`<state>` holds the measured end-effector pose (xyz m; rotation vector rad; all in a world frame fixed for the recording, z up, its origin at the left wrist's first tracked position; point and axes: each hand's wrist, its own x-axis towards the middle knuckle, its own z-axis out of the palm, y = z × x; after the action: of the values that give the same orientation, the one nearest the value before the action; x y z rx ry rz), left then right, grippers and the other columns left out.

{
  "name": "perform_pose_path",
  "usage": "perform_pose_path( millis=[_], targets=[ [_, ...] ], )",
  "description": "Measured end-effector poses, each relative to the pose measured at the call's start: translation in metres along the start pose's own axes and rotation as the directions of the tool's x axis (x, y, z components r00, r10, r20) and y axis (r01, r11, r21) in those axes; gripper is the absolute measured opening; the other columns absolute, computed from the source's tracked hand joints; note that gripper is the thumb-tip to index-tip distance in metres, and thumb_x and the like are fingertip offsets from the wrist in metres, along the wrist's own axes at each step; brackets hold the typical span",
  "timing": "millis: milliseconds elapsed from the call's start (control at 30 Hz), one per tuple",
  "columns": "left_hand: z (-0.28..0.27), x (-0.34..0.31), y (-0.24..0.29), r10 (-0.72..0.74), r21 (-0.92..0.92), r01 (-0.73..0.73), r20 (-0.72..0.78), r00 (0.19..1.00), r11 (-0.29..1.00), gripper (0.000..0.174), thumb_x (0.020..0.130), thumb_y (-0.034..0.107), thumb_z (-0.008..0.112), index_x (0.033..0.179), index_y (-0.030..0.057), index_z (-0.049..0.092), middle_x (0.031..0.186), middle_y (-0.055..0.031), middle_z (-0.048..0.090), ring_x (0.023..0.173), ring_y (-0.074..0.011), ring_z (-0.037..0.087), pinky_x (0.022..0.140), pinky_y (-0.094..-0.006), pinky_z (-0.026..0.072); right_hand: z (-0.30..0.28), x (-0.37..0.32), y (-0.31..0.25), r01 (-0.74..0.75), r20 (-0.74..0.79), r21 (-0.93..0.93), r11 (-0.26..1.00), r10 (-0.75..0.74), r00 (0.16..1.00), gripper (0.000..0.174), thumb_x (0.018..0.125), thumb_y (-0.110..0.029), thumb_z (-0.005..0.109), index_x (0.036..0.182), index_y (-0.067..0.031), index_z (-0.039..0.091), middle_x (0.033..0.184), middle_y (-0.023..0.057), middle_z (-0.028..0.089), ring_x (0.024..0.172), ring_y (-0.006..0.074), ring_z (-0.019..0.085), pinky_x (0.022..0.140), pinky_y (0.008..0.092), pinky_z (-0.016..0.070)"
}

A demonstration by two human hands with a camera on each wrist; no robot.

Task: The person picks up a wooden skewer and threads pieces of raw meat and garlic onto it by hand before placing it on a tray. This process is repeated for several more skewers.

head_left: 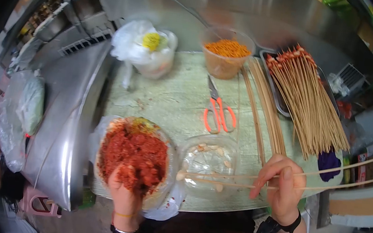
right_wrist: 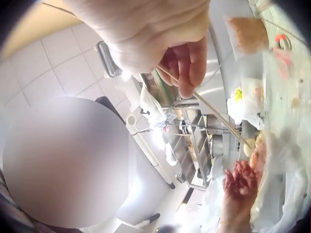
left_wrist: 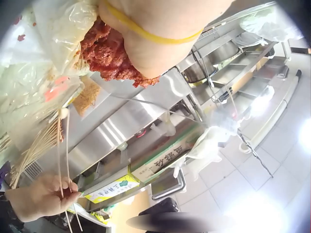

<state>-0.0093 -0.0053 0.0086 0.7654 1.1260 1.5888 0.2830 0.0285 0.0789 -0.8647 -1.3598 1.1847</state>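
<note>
My left hand (head_left: 126,197) is in a plastic-lined bowl (head_left: 172,161) of red marinated meat (head_left: 140,152). Its fingers are coated in red and hold a clump of the meat (right_wrist: 240,178), which mostly hides them. My right hand (head_left: 282,186) grips two thin wooden skewers (head_left: 328,172) that point left over a clear plastic tray (head_left: 234,146). At their tips sits a pale, rounded piece (head_left: 181,175) resembling a garlic clove. Several similar pale pieces (head_left: 227,164) lie in the tray, between the two hands.
Orange-handled scissors (head_left: 218,113) lie behind the tray. Further back stand a tub of orange seasoning (head_left: 226,51) and a bagged tub (head_left: 155,64). Loose skewers (head_left: 269,108) lie right of the scissors, beside a dark tray (head_left: 282,107) heaped with loaded skewers (head_left: 312,99). A steel counter (head_left: 58,119) borders the left.
</note>
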Motion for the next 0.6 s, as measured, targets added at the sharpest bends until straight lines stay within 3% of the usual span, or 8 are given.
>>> perform_pose_path(
  millis=[67,133,233,400,467,533,600],
  targets=[
    [0.004,0.001,-0.003,-0.008,-0.082,0.004,-0.058,0.998,0.997,0.019,0.090,0.018,0.057,0.095,-0.0004,0.058,0.086,-0.0086,0.065,0.070,-0.0152,0.063,0.063,-0.0265,0.0518,0.014,-0.002,0.003,0.081,0.026,-0.018,0.997,-0.080,0.996,0.045,0.099,-0.033,0.034,0.078,0.0008,0.055,0.068,0.0108,0.057,0.057,0.0183,0.059,0.055,0.0274,0.0472],
    [0.002,-0.004,-0.001,-0.016,-0.182,0.020,0.023,1.000,0.983,0.019,0.091,0.015,0.056,0.099,-0.0015,0.058,0.091,-0.0100,0.065,0.073,-0.0169,0.064,0.063,-0.0278,0.0529,0.028,-0.002,0.005,0.139,0.074,-0.011,0.990,-0.137,0.988,0.043,0.099,-0.032,0.034,0.078,-0.0015,0.056,0.069,0.0108,0.060,0.059,0.0173,0.059,0.058,0.0280,0.0472],
    [-0.004,-0.009,-0.002,-0.034,-0.206,0.047,0.065,0.997,0.977,0.017,0.090,0.014,0.056,0.101,0.0007,0.056,0.093,-0.0125,0.064,0.079,-0.0206,0.065,0.066,-0.0322,0.0559,0.043,0.001,0.003,0.348,0.225,-0.135,0.928,-0.313,0.923,0.039,0.099,-0.030,0.037,0.083,-0.0020,0.059,0.071,0.0108,0.062,0.064,0.0178,0.060,0.060,0.0284,0.0481],
    [0.002,-0.010,0.001,-0.055,-0.197,0.049,-0.029,0.998,0.979,0.019,0.083,-0.001,0.061,0.102,-0.0030,0.059,0.097,-0.0121,0.065,0.084,-0.0198,0.065,0.071,-0.0302,0.0544,0.059,0.000,0.002,0.381,0.286,-0.160,0.911,-0.327,0.901,0.039,0.099,-0.031,0.037,0.085,-0.0020,0.059,0.071,0.0106,0.062,0.063,0.0177,0.060,0.059,0.0280,0.0478],
    [0.008,-0.009,0.006,-0.047,-0.202,0.039,-0.035,0.998,0.979,0.019,0.083,-0.001,0.061,0.102,-0.0036,0.059,0.096,-0.0114,0.065,0.084,-0.0190,0.064,0.073,-0.0292,0.0537,0.061,-0.003,0.000,0.392,0.276,-0.185,0.901,-0.335,0.901,0.043,0.099,-0.034,0.034,0.081,-0.0034,0.058,0.068,0.0101,0.063,0.060,0.0170,0.059,0.057,0.0276,0.0472],
    [0.010,-0.009,0.008,-0.039,-0.205,0.029,-0.044,0.998,0.978,0.019,0.083,-0.002,0.061,0.102,-0.0042,0.060,0.096,-0.0107,0.065,0.085,-0.0181,0.064,0.074,-0.0281,0.0530,0.056,-0.005,0.000,0.382,0.285,-0.109,0.918,-0.340,0.896,0.035,0.098,-0.027,0.040,0.090,0.0007,0.059,0.079,0.0131,0.060,0.064,0.0175,0.061,0.060,0.0276,0.0484],
    [0.009,-0.008,0.007,-0.011,-0.219,-0.005,-0.073,0.997,0.976,0.019,0.083,-0.002,0.061,0.102,-0.0038,0.060,0.097,-0.0096,0.065,0.087,-0.0166,0.063,0.077,-0.0270,0.0520,0.053,-0.009,0.001,0.376,0.240,-0.102,0.921,-0.344,0.908,0.034,0.098,-0.027,0.040,0.089,0.0004,0.058,0.078,0.0130,0.059,0.063,0.0174,0.061,0.059,0.0276,0.0482]
  ],
)
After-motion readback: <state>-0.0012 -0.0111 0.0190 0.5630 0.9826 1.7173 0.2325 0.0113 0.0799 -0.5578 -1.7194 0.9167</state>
